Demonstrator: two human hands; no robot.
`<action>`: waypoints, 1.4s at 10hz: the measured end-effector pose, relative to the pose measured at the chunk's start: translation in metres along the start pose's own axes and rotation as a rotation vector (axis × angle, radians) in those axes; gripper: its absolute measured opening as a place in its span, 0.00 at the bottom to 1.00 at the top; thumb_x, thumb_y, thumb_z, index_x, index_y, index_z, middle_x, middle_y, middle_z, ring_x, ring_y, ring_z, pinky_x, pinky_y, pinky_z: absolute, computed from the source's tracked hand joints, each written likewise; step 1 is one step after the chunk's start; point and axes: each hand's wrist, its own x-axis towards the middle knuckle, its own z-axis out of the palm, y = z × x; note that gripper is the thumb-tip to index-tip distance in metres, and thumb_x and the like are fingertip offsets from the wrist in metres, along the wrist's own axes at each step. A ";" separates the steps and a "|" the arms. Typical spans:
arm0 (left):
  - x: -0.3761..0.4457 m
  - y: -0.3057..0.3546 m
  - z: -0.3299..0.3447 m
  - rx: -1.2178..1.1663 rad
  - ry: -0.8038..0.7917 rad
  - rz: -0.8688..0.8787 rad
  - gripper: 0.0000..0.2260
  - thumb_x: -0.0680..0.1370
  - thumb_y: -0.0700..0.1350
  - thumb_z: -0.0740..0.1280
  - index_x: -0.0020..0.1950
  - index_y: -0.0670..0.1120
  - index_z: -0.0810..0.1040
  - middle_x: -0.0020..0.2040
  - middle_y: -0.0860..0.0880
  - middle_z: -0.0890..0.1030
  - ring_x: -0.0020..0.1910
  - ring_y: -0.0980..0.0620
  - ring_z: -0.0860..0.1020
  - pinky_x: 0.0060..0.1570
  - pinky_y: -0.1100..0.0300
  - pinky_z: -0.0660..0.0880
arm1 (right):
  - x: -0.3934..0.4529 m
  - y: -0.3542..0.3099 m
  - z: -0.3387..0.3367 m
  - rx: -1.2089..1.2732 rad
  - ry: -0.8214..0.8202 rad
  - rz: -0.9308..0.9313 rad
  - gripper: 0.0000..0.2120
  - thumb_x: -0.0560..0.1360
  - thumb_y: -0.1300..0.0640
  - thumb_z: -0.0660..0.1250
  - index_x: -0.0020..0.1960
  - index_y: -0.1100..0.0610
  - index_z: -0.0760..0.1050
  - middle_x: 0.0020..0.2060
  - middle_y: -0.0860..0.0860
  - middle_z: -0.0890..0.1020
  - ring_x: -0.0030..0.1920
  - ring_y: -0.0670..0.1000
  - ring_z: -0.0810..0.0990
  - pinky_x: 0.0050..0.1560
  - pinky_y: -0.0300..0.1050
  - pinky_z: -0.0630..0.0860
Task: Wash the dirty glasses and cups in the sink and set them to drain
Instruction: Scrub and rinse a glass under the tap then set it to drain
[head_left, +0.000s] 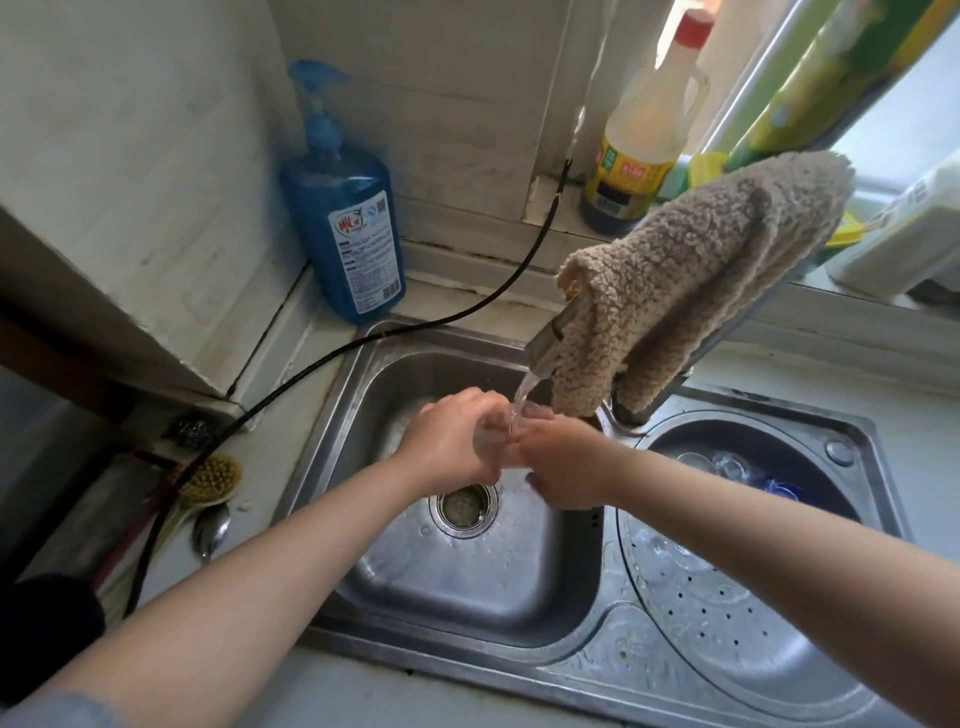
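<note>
Glass (491, 439) tilted under tap (543, 348), both hands gripping.

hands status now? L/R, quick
Left hand: grips the clear glass under the running faucet.
Right hand: on the same glass; fingers curled at it, exact grip hard to tell.

Clear glass (493, 436) (held), under running water
</note>
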 end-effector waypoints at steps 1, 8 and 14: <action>-0.003 0.002 0.007 0.086 0.103 -0.033 0.23 0.66 0.53 0.73 0.60 0.55 0.72 0.54 0.55 0.74 0.55 0.49 0.74 0.55 0.55 0.66 | 0.003 -0.013 -0.023 0.988 -0.111 0.196 0.13 0.76 0.63 0.64 0.60 0.59 0.74 0.58 0.55 0.77 0.61 0.53 0.75 0.56 0.41 0.72; -0.029 0.006 0.005 -0.137 0.075 -0.200 0.30 0.65 0.55 0.76 0.63 0.57 0.68 0.56 0.55 0.79 0.52 0.49 0.78 0.51 0.52 0.76 | -0.001 -0.016 0.002 1.369 0.243 0.308 0.07 0.73 0.55 0.71 0.50 0.55 0.84 0.44 0.54 0.85 0.45 0.47 0.81 0.57 0.47 0.78; -0.040 0.034 0.027 -1.274 -0.161 -0.637 0.29 0.78 0.68 0.49 0.69 0.53 0.73 0.60 0.48 0.80 0.52 0.51 0.81 0.35 0.60 0.77 | 0.027 -0.077 0.018 1.264 0.831 0.713 0.25 0.82 0.52 0.52 0.75 0.62 0.54 0.75 0.55 0.57 0.76 0.53 0.54 0.72 0.40 0.55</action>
